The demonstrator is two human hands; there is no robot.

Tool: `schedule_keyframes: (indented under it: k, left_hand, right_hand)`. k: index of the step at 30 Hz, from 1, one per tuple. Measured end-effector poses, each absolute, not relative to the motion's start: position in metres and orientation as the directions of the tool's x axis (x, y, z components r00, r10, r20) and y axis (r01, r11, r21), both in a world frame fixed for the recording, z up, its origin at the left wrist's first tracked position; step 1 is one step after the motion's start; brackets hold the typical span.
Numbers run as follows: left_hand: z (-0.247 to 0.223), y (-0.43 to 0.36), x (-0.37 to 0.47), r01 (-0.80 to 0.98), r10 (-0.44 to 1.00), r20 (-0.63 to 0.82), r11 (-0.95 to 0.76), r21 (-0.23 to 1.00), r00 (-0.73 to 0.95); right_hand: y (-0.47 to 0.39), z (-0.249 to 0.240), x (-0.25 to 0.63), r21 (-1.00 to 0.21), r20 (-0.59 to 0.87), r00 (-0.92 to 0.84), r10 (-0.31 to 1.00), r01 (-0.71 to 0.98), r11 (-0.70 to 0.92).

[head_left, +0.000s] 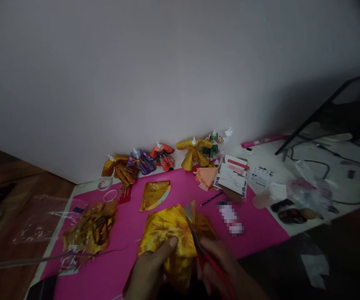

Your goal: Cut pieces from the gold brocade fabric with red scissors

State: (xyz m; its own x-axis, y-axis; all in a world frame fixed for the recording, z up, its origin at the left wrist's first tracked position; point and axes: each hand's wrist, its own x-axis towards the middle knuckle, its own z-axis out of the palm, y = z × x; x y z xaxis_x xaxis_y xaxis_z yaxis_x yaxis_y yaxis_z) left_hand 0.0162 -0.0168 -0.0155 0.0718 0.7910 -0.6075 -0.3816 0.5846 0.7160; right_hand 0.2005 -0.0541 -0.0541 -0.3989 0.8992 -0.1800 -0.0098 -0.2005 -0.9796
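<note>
The left hand has a closed grip on a shiny golden-yellow patterned fabric, its thumb pressed flat on top and the other fingers mostly hidden. The right hand has its grip closed around red-handled scissors with dark metal blades; the blades lie against the fabric's right part, and how wide they are parted cannot be told. The fabric is held at the near middle of a bright pink mat, which lies on a white tabletop; cloth and hands cover part of the mat.

Just beyond lies a fan-shaped gold fabric piece. Left of the fabric sits a crumpled heap of gold scraps, with a thin greyish strip crossing before it. To the right are a dark slender stick and a pixelated rectangular object. Small doll-sized robes in gold, purple, orange-red and green line the wall.
</note>
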Motion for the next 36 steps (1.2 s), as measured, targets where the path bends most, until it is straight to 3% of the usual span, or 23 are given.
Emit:
schedule_keyframes:
  k: [9, 17, 36]
  left_hand:
    - [-0.013, -0.017, 0.015, -0.365, 0.782, -0.618, 0.599, 0.713, 0.077]
    - [-0.009, -0.017, 0.017, -0.356, 0.778, -0.626, 0.600, 0.717, 0.052]
    - [-0.017, -0.019, 0.012, -0.346, 0.766, -0.643, 0.602, 0.719, -0.003]
  right_hand:
    - [-0.044, -0.033, 0.198, -0.973, -0.230, -0.377, 0.897, 0.058, -0.225]
    - [-0.039, -0.013, 0.198, -0.982, -0.183, -0.386, 0.904, 0.035, -0.184]
    - [-0.045, -0.021, 0.196, -0.984, -0.179, -0.340, 0.923, 0.066, -0.167]
